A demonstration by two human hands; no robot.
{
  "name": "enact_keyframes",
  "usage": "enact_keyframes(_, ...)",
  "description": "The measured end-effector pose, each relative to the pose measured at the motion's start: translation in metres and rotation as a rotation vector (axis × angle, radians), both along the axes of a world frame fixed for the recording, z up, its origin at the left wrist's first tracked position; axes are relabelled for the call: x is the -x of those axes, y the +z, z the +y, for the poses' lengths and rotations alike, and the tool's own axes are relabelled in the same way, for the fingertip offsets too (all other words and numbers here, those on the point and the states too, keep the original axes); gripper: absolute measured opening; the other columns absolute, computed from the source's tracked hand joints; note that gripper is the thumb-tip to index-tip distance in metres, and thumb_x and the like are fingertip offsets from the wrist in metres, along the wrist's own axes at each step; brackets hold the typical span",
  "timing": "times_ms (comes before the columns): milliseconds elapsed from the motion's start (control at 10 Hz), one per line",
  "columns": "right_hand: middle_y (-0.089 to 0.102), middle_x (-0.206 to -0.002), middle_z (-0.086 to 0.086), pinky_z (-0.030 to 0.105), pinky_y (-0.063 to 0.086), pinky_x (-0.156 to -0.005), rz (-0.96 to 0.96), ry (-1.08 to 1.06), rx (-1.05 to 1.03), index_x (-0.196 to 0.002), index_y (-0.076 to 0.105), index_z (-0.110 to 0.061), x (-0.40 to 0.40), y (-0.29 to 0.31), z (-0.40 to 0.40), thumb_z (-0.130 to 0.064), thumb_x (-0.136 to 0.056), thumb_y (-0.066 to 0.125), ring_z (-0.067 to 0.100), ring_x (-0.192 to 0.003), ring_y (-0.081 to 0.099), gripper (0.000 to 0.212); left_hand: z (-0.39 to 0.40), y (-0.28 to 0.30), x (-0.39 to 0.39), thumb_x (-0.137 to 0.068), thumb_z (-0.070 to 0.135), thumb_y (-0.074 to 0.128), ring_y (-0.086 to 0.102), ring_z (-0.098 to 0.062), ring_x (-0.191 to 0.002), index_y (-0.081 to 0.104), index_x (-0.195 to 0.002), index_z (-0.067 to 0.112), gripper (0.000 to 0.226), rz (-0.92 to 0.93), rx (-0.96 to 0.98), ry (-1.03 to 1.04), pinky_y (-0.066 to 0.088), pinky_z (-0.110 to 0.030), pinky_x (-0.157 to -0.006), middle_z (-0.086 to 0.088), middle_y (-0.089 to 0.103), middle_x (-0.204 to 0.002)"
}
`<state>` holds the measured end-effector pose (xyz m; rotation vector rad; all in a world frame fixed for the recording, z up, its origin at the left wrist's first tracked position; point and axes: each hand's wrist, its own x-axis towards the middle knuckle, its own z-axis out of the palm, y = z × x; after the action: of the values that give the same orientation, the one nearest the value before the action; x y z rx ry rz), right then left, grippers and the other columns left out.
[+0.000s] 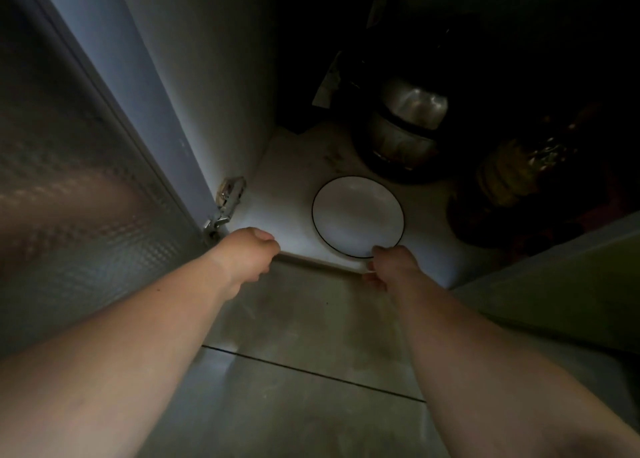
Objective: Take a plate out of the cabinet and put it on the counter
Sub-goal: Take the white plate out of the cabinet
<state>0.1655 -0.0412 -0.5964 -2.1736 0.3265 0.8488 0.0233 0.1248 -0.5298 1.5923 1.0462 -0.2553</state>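
One white plate [357,215], thin dark rim, lies flat on the cabinet [287,194] floor near the front edge. Door [79,167] with textured glass stands open at left, one hinge [227,194] at its foot. Behind the plate: one dark round pot [398,135] holding something shiny; to its right one dim yellowish bundle [509,177], contents unclear. Right hand [389,263] fingers [375,250] at the plate's near rim, curled, touching it; whether they grip it I cannot tell. Left hand [247,253] curled into a loose fist at the cabinet's front lip, holding nothing visible. Tiled floor [311,371] below.
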Motion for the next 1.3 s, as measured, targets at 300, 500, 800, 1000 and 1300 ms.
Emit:
enact_keyframes(300, 0.058, -0.13, 0.02, 0.023, 0.037, -0.05, -0.116, -0.2, -0.134, -0.133, 0.046, 0.003, -0.005, -0.019, 0.006, 0.001, -0.092, 0.041, 0.027, -0.083, 0.059, 0.041, -0.002, -0.04, 0.016, -0.091, 0.013, 0.048, 0.052, -0.017, -0.067, 0.055, -0.089, 0.021, 0.011, 0.025, 0.042, 0.115, 0.037, -0.023, -0.058, -0.012, 0.056, -0.09)
enact_keyframes(500, 0.059, -0.119, 0.012, 0.034, 0.057, -0.074, -0.086, -0.119, -0.242, -0.138, 0.045, -0.011, 0.027, 0.015, -0.015, 0.003, -0.09, 0.041, 0.029, -0.092, 0.057, 0.05, -0.009, -0.014, -0.001, -0.093, 0.034, 0.051, 0.063, -0.035, -0.103, 0.009, -0.152, 0.029, 0.073, -0.027, 0.323, 0.268, 0.058, -0.04, -0.071, -0.01, 0.039, -0.152)
enact_keyframes(800, 0.064, -0.109, 0.009, 0.027, 0.052, -0.05, 0.136, 0.008, -0.231, -0.139, 0.045, -0.015, 0.067, 0.145, -0.026, 0.002, -0.093, 0.045, 0.02, -0.064, 0.059, 0.049, -0.023, 0.08, 0.032, -0.084, -0.005, 0.029, 0.065, -0.032, -0.103, 0.046, -0.133, 0.023, 0.059, -0.098, 0.426, 0.318, 0.059, -0.039, -0.055, -0.004, 0.061, -0.126)
enact_keyframes(1000, 0.064, -0.106, 0.007, 0.041, 0.06, -0.072, 0.167, 0.112, -0.07, -0.13, 0.051, -0.016, 0.102, 0.282, -0.035, -0.017, -0.097, 0.044, 0.024, -0.071, 0.067, 0.034, -0.044, 0.213, 0.074, -0.086, 0.002, 0.031, 0.066, -0.018, -0.089, 0.048, -0.124, 0.03, 0.05, -0.086, 0.385, 0.327, 0.059, -0.035, -0.061, 0.004, 0.064, -0.112)
enact_keyframes(1300, 0.066, -0.077, 0.012, 0.04, 0.06, -0.07, 0.207, 0.375, 0.192, -0.106, 0.049, -0.005, 0.156, 0.469, -0.037, -0.006, -0.092, 0.04, 0.032, -0.071, 0.067, 0.017, -0.063, 0.378, 0.144, -0.078, -0.001, 0.032, 0.056, -0.042, -0.108, 0.04, -0.132, 0.03, 0.062, 0.036, 0.332, 0.392, 0.058, -0.049, -0.048, -0.008, 0.05, -0.131)
